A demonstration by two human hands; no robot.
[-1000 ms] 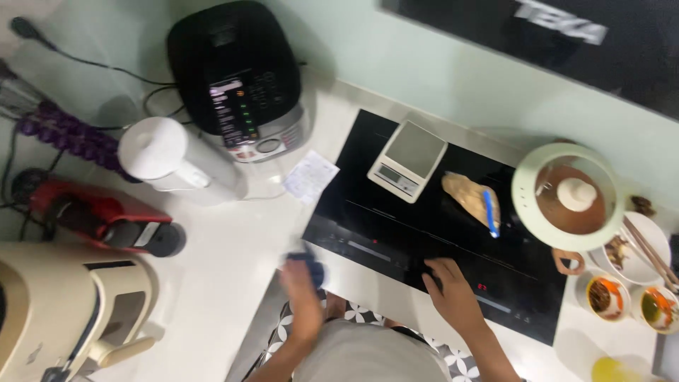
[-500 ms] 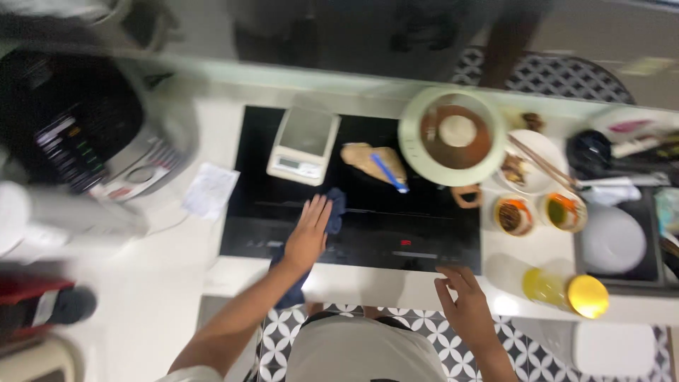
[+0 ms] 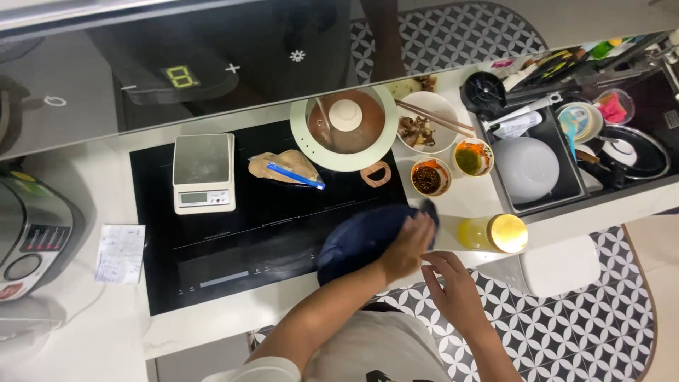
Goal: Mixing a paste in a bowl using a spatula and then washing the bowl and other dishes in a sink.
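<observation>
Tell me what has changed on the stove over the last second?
The left hand has slid the dark blue cloth across the black cooktop, from its left front part to its right front corner. The right hand came off the glass and now hovers at the counter's front edge. The scale, the pot and the small bowls stayed put.

A single head-worn camera looks almost straight down from above the person's own torso onto the white tabletop [image 3: 453, 205] and the black cooktop [image 3: 240, 233] set in it. The view sits fairly high, taking in the sink [image 3: 636, 141] at the right edge, the patterned floor [image 3: 566, 297] below, and a dark hood [image 3: 212, 56] crossing the top.
</observation>
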